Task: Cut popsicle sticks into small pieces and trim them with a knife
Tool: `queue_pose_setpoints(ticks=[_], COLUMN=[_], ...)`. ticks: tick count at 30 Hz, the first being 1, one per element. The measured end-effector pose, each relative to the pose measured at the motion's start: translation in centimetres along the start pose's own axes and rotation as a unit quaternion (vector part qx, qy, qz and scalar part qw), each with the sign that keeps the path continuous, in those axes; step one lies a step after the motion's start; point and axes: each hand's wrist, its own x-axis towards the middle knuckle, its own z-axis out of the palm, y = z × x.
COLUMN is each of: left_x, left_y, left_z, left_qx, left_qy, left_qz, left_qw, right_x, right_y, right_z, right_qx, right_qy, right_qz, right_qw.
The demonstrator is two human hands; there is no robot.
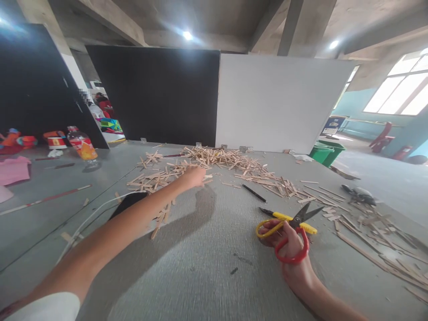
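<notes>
My left hand (195,176) reaches to the near edge of a heap of flat wooden craft sticks (230,160). Its fingers are curled closed, and a pale stick end (207,176) shows at the fingertips; the rest of the grip is hidden. In my right hand (292,245) is a pair of scissors (297,223) with one yellow and one red handle loop, its blades spread apart and pointing away to the right. Just behind the scissors, a yellow-handled cutting tool (310,228) with a dark tip lies on the grey table (207,276). A black pen (254,193) rests farther back.
Black and white panels (284,102) stand along the back. Left are a drink bottle (82,147), pink paper (15,170), a white cable (90,210) and a dark object (127,204) partly behind my arm. Cut scraps (371,249) lie right; a green bin (326,153) stands beyond.
</notes>
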Motion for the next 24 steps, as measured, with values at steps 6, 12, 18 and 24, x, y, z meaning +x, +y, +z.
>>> queue_pose_setpoints(ticks=[6, 12, 18, 24], left_x=[-5.1, -14.5, -18.0, -17.9], left_y=[4.8, 10.1, 11.6, 12.0], left_z=[-2.8, -1.7, -0.4, 0.8], left_qx=[-0.254, -0.579, -0.669, -0.612], left_qy=[0.013, -0.106, -0.163, -0.061], left_qz=[0.094, 0.113, 0.094, 0.126], left_qw=[0.963, 0.801, 0.719, 0.779], right_x=[0.0, -0.4, 0.0, 0.0], right_y=[-0.3, -0.4, 0.0, -0.2], right_z=[0.3, 0.2, 0.1, 0.4], right_qx=[0.012, -0.026, -0.056, -0.058], right_qy=[-0.002, -0.015, -0.012, -0.009], right_qz=[0.001, -0.02, -0.024, -0.005], right_qw=[1.0, 0.999, 0.998, 0.998])
